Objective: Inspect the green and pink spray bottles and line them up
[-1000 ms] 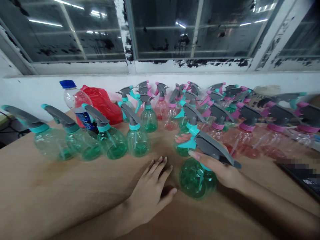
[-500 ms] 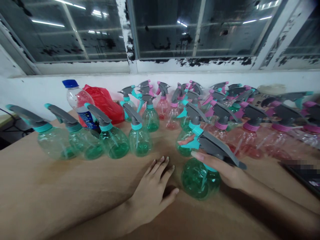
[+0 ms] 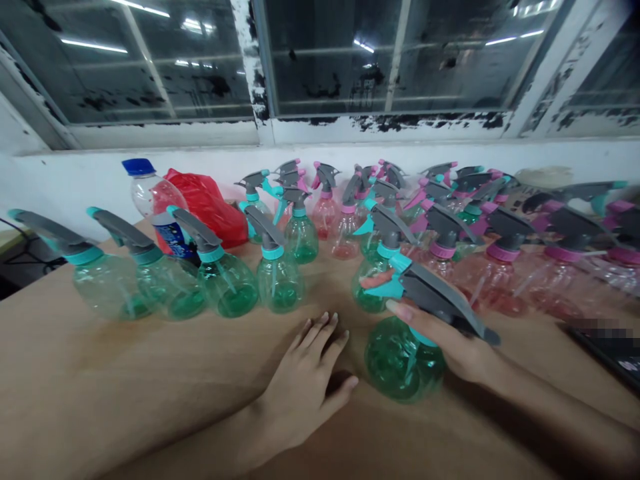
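Note:
My right hand (image 3: 450,337) is closed round the neck of a green spray bottle (image 3: 403,367) with a grey and turquoise trigger head, one finger at the trigger. The bottle is tilted slightly, and a little of its neck shows under my fingers. Flat on the wooden table (image 3: 200,380), my left hand (image 3: 310,373) lies palm down with its fingers spread, holding nothing. Just beyond it stands another green spray bottle (image 3: 281,283), upright with some green at its base. A further green spray bottle (image 3: 367,283) is partly hidden behind the held one.
Several green spray bottles (image 3: 227,283) stand in a row at left. Behind them are a drink bottle (image 3: 173,233) with a blue cap and a red plastic bag (image 3: 215,207). Several pink spray bottles (image 3: 485,277) crowd the right side, and a dark phone-like object (image 3: 605,353) lies at the right edge.
My right hand and the held spray bottle have shifted very slightly to the right. My left hand rests in the same place.

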`<state>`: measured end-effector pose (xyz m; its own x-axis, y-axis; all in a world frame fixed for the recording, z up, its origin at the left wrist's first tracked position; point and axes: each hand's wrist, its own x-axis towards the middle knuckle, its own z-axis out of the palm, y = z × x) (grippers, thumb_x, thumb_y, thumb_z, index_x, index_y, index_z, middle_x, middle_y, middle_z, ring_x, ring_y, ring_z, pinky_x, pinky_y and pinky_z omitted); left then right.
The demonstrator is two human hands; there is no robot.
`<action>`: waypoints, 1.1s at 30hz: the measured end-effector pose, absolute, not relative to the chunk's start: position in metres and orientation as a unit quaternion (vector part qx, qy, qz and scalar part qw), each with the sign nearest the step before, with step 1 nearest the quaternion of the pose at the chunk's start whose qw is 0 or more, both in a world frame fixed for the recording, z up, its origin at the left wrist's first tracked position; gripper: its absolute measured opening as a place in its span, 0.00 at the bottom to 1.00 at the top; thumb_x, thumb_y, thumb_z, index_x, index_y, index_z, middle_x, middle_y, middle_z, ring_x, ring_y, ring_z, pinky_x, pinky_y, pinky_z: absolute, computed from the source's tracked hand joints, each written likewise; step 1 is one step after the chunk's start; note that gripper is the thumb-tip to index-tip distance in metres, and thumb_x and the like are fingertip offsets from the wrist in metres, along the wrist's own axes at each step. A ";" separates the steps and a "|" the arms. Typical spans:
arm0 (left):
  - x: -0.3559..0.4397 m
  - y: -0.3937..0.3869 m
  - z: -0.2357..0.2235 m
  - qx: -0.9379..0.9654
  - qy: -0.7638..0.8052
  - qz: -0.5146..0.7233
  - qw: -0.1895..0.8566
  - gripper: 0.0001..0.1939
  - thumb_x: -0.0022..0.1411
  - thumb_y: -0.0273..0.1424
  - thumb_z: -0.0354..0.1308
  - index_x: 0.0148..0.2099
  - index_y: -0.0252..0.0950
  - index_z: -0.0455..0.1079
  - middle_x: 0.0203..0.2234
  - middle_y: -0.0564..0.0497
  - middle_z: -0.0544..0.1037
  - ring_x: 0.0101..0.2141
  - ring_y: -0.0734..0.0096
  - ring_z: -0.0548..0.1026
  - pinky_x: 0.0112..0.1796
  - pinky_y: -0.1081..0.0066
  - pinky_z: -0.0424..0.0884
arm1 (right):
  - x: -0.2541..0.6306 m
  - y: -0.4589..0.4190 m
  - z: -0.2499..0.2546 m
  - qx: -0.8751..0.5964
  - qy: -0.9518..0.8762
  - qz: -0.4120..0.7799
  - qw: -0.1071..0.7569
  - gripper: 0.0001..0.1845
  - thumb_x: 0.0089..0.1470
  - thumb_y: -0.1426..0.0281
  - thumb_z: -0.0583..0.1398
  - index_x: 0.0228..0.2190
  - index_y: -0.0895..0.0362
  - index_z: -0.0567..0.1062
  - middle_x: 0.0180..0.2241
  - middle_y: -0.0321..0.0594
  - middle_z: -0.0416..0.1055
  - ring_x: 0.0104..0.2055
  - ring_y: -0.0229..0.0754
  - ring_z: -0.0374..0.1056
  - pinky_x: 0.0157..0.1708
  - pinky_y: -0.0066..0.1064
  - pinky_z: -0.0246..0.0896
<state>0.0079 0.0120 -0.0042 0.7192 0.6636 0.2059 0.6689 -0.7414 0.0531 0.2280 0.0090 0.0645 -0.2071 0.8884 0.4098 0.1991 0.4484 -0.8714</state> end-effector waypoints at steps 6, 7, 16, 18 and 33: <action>0.009 0.011 -0.002 -0.926 -0.364 -0.097 0.013 0.27 0.66 0.41 0.53 0.61 0.30 0.60 0.61 0.38 0.58 0.62 0.54 0.54 0.57 0.51 0.56 | 0.228 0.009 0.063 -0.401 -0.693 0.345 0.490 0.12 0.56 0.64 0.59 0.43 0.46 0.71 0.45 0.36 0.74 0.49 0.48 0.69 0.50 0.44 0.64; 0.009 0.011 -0.002 -0.927 -0.363 -0.099 0.011 0.27 0.66 0.41 0.53 0.61 0.30 0.60 0.61 0.38 0.58 0.62 0.54 0.54 0.57 0.51 0.56 | 0.228 0.009 0.063 -0.404 -0.692 0.341 0.491 0.12 0.56 0.64 0.59 0.43 0.46 0.71 0.45 0.36 0.75 0.49 0.49 0.70 0.50 0.45 0.64; 0.008 0.012 -0.003 -0.926 -0.361 -0.107 0.008 0.27 0.66 0.41 0.53 0.61 0.29 0.60 0.61 0.38 0.58 0.61 0.53 0.54 0.57 0.51 0.56 | 0.228 0.008 0.064 -0.406 -0.696 0.332 0.491 0.12 0.56 0.63 0.59 0.44 0.48 0.72 0.44 0.37 0.75 0.47 0.48 0.71 0.49 0.43 0.65; 0.008 0.012 -0.003 -0.927 -0.360 -0.104 0.011 0.27 0.66 0.41 0.53 0.61 0.29 0.60 0.61 0.37 0.58 0.62 0.53 0.54 0.57 0.50 0.56 | 0.228 0.008 0.065 -0.406 -0.699 0.327 0.490 0.12 0.56 0.63 0.59 0.43 0.48 0.72 0.43 0.37 0.75 0.45 0.48 0.71 0.47 0.42 0.65; 0.008 0.012 -0.003 -0.927 -0.362 -0.100 0.009 0.27 0.66 0.41 0.53 0.61 0.30 0.58 0.62 0.38 0.58 0.62 0.53 0.53 0.57 0.50 0.56 | 0.229 0.009 0.063 -0.416 -0.704 0.317 0.480 0.12 0.56 0.61 0.58 0.43 0.47 0.71 0.38 0.38 0.76 0.40 0.50 0.72 0.43 0.45 0.67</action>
